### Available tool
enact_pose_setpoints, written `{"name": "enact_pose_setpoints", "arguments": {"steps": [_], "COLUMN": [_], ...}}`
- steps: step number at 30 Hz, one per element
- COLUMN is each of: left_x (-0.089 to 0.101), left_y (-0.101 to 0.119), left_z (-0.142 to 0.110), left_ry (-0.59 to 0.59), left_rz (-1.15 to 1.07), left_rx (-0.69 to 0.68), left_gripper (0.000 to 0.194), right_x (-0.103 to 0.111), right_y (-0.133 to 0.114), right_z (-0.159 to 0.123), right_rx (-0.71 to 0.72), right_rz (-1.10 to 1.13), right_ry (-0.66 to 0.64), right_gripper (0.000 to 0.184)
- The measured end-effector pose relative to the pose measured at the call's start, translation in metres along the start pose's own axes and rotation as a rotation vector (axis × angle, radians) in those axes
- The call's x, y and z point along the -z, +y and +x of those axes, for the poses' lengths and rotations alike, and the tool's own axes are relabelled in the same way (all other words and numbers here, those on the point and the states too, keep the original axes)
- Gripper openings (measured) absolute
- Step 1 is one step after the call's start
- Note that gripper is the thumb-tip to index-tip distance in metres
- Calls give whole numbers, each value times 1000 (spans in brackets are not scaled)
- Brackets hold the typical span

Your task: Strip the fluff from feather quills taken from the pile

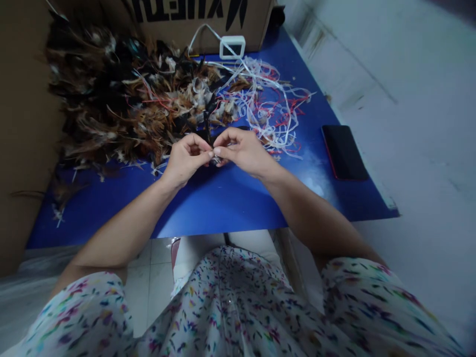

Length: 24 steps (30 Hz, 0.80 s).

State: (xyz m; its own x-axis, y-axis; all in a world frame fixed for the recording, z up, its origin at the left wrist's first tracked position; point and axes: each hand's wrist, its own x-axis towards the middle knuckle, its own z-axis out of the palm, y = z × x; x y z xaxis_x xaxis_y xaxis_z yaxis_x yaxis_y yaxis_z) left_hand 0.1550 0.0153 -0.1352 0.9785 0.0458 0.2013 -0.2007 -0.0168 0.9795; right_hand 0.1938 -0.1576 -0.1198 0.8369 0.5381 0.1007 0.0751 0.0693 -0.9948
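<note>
My left hand (188, 157) and my right hand (240, 151) meet over the front part of the blue table, thumbs and fingertips pinched together. Between them is the pale base of a bunch of feathers (215, 159), mostly hidden by the fingers. Dark feathers (208, 119) stick out beyond the fingertips, and I cannot tell whether they all belong to this bunch. A big heap of brown, black and white feathers (145, 114) lies just past my left hand. Beyond my right hand sprawls a tangle of white and red strings (267, 106).
A cardboard box (208, 44) stands along the back, with a small white-framed device (232, 47) before it. More cardboard (26, 124) walls the left side. A dark phone (344, 152) lies near the right edge of the blue table (223, 208), beside a white wall (409, 124).
</note>
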Motion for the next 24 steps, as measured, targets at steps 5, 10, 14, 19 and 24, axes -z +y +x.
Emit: {"name": "enact_pose_setpoints", "arguments": {"steps": [5, 10, 14, 19, 24], "left_x": [1, -2, -4, -3, 0], "left_y": [4, 7, 6, 5, 2], "left_z": [-2, -6, -9, -12, -13], "left_ry": [56, 112, 137, 143, 140], "left_rz": [184, 264, 339, 483, 601], "left_rx": [-121, -175, -268, -426, -596], "left_gripper": [34, 31, 26, 16, 11], "right_x": [0, 0, -1, -3, -7], "right_y": [1, 1, -1, -5, -10], "right_z": [0, 0, -1, -1, -2], "right_rx": [-29, -61, -83, -126, -154], "right_rz": [73, 89, 100, 134, 164], "right_ry": [13, 57, 74, 84, 114], "right_gripper": [35, 25, 20, 17, 13]}}
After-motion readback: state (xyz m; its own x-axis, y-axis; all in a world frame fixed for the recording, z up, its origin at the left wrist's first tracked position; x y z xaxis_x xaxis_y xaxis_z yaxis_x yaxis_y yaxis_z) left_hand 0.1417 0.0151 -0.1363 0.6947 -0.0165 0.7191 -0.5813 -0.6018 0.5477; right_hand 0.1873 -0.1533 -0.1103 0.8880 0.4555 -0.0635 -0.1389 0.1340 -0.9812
